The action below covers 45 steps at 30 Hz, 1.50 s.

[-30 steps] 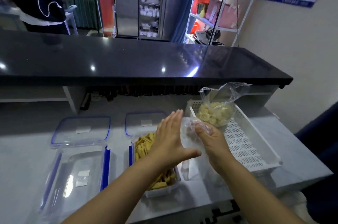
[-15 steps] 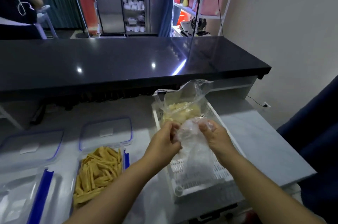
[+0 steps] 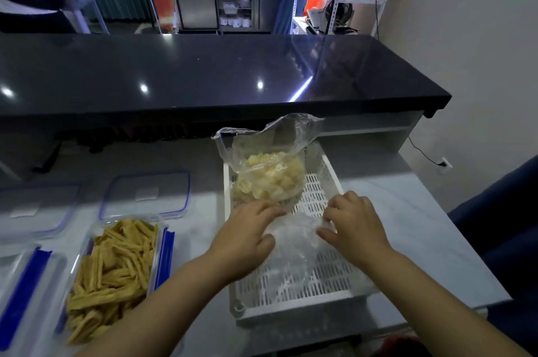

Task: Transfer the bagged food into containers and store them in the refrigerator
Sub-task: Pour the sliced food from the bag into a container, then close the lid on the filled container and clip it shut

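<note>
Full bag (image 3: 269, 179) of pale food pieces stands in the far end of the white slotted tray (image 3: 326, 286), mouth open and slumped upward. It lies straight ahead of both hands, just beyond the fingertips; its long axis runs roughly upright, leaning a little to the far side. Left hand (image 3: 247, 237) is nearer, knuckles almost at the bag's base. Right hand (image 3: 353, 228) sits slightly to the right of it.

Between the hands: an empty clear bag (image 3: 294, 243), crumpled on the tray floor. Both sets of fingers are curled down on its edges, pressing or pinching it; the exact grip is blurred. Judgement: the empty bag is being set down, the full bag is next.

Left of the tray, near the worktop's front edge, an open container (image 3: 113, 269) holds yellow strips; its lid (image 3: 145, 196) lies behind it. A second container (image 3: 23, 283) at the left edge looks empty, its lid (image 3: 37, 211) behind it.

Worktop (image 3: 422, 240) is pale marble-look; tray sits toward its right front corner. A black counter (image 3: 203, 74) rises behind. Beyond it: a steel cabinet, shelving, a person at far left.
</note>
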{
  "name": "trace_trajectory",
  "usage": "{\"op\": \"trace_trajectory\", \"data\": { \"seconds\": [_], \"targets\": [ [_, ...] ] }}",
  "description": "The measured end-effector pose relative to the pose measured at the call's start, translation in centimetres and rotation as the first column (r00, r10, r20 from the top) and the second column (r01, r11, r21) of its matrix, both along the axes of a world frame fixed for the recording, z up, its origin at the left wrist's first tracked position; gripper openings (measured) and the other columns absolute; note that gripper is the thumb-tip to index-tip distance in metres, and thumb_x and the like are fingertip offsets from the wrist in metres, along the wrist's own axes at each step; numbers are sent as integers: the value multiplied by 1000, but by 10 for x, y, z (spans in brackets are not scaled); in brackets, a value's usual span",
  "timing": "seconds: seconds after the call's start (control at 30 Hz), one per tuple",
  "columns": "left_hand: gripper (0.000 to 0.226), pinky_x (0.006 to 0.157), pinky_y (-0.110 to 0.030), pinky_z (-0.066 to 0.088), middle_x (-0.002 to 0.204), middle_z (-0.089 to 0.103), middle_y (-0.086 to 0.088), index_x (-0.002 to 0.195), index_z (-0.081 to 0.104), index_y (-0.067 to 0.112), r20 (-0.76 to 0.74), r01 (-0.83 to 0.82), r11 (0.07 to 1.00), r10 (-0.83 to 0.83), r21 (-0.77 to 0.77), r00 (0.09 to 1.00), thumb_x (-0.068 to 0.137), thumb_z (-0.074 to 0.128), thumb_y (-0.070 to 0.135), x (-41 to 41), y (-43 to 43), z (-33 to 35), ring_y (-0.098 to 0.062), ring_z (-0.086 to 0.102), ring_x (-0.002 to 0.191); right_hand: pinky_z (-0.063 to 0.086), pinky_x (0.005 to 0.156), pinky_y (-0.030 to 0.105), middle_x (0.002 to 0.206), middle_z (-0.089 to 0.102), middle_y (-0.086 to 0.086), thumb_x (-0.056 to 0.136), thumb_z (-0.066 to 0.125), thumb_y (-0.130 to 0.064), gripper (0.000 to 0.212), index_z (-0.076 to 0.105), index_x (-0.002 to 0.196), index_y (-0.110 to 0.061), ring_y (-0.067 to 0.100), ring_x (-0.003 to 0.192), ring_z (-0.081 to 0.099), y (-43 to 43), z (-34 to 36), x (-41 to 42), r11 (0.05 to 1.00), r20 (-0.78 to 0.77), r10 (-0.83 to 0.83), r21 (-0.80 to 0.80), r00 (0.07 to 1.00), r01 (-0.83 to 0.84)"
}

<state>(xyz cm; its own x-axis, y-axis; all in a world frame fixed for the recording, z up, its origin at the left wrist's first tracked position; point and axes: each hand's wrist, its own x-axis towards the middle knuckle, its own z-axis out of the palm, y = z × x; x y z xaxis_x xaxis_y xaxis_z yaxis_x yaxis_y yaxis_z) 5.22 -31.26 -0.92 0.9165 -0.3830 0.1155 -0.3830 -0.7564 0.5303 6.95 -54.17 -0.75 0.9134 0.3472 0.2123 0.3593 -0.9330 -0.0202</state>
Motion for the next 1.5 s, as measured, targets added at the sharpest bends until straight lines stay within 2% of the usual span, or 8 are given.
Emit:
{"op": "trace_trajectory", "data": {
  "seconds": [0.1, 0.27, 0.5, 0.63, 1.0, 1.13, 1.27, 1.5],
  "targets": [
    [54, 108, -34, 17, 141, 36, 13, 126, 43, 43, 0, 167, 972, -170, 166, 985, 75, 42, 61, -4, -15, -6, -8, 25, 129, 34, 76, 34, 91, 62, -2, 80, 58, -44, 29, 69, 86, -19, 21, 88, 49, 2, -4, 2, 991, -39, -34, -132, 999, 29],
    [33, 101, -39, 35, 116, 60, 6, 110, 63, 28, -151, 278, 850, -235, 448, 960, 85, 44, 38, -4, -17, -16, -17, 54, 105, 31, 78, 34, 96, 63, -4, 83, 52, -45, 27, 65, 94, -23, 15, 83, 39, -3, -12, 4, 977, -135, -87, -205, 987, 58],
    [31, 102, -25, 29, 135, 52, 6, 112, 65, 32, -121, 227, 953, -206, 201, 971, 84, 51, 26, -2, 1, -2, -12, 43, 124, 27, 90, 32, 117, 60, -13, 71, 61, -66, 59, 55, 121, -35, 14, 109, 45, 5, 13, 11, 1000, -280, -20, -14, 960, 17],
    [32, 90, -6, 29, 128, 51, 22, 113, 61, 38, -146, 54, 995, -66, -81, 987, 84, 55, 27, -10, 26, 11, 12, 39, 113, 34, 85, 28, 114, 64, -12, 77, 63, -57, 46, 60, 116, -33, 13, 107, 51, 32, 45, 8, 995, -147, 96, 53, 985, -89],
    [25, 82, -26, 49, 102, 66, 12, 97, 64, 39, -192, -511, 767, 474, -388, 859, 87, 59, 17, -26, 188, 15, -2, 59, 96, 48, 64, 34, 84, 71, -5, 85, 65, -24, 9, 72, 88, -20, 19, 79, 60, 187, 70, 4, 867, 25, 395, 322, 918, -381],
    [25, 71, -22, 44, 106, 64, 5, 101, 63, 34, -211, -628, 699, 594, -341, 776, 90, 53, 15, -22, 247, 5, -5, 57, 92, 46, 79, 31, 108, 65, -10, 92, 51, -33, 23, 65, 110, -26, 12, 103, 52, 247, 38, 25, 925, -217, 318, 285, 923, -252],
    [30, 88, -29, 42, 124, 59, -4, 119, 60, 19, -305, -684, 702, 619, -199, 724, 92, 48, 16, -4, 287, -9, -17, 55, 109, 43, 90, 31, 127, 56, 3, 93, 50, -25, 36, 56, 127, -17, 21, 115, 51, 285, 7, 51, 982, -403, 134, 176, 905, -67],
    [40, 94, -27, 35, 140, 46, -12, 131, 49, 8, -431, -611, 791, 558, 20, 709, 94, 43, 20, 40, 309, -26, -26, 45, 123, 46, 80, 31, 115, 61, 16, 93, 46, -17, 28, 63, 113, -7, 32, 105, 58, 316, -27, 73, 958, -522, -223, 38, 823, 283]
  ]
}}
